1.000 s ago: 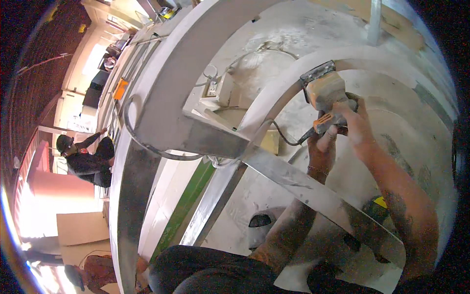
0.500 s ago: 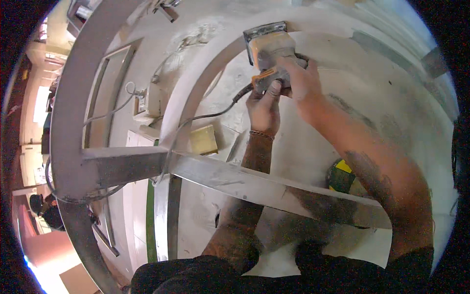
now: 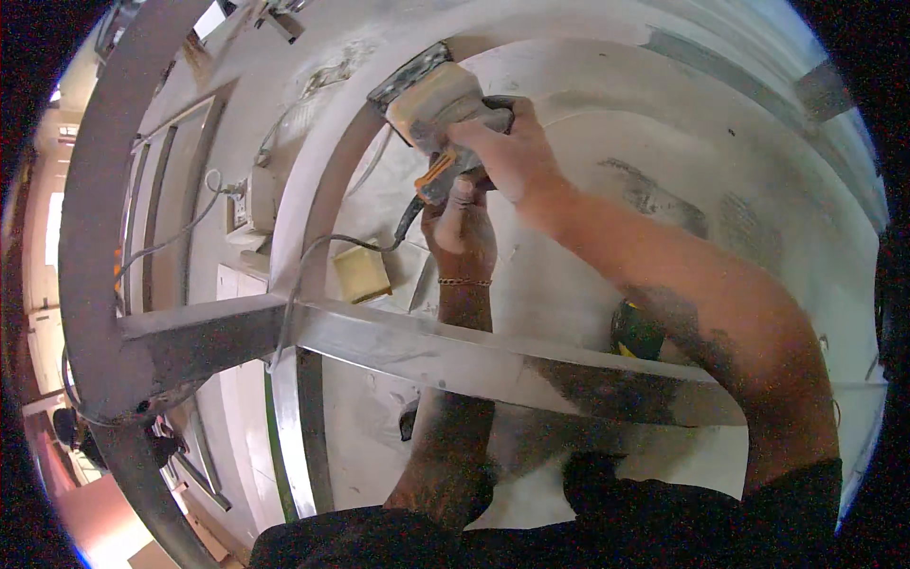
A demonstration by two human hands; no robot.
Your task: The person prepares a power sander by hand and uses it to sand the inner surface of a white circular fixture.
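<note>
A dusty sheet sander (image 3: 441,109) in yellow, grey and orange is held in both hands. Its dark flat pad meets the curved inner rail (image 3: 346,156) of a pale frame. My right hand (image 3: 517,152) wraps round the sander's body from the right. From below, my left hand (image 3: 460,223), with a chain bracelet at the wrist, grips the handle end, its thumb up and its fingers partly hidden. The left forearm passes beneath a metal crossbar (image 3: 398,346). A power cord (image 3: 370,245) leaves the handle and hangs over the frame's joint.
A wide outer rail (image 3: 100,199) curves down the left side. Below the frame, a yellow block (image 3: 361,275) lies near a white socket box (image 3: 248,204) with a plugged cable. A dark round object with yellow (image 3: 637,330) lies by my right forearm. Dust covers the floor (image 3: 569,247).
Both hands and the sander have moved left along the curved rail, and the sander has tilted counter-clockwise. The whole view has also shifted slightly.
</note>
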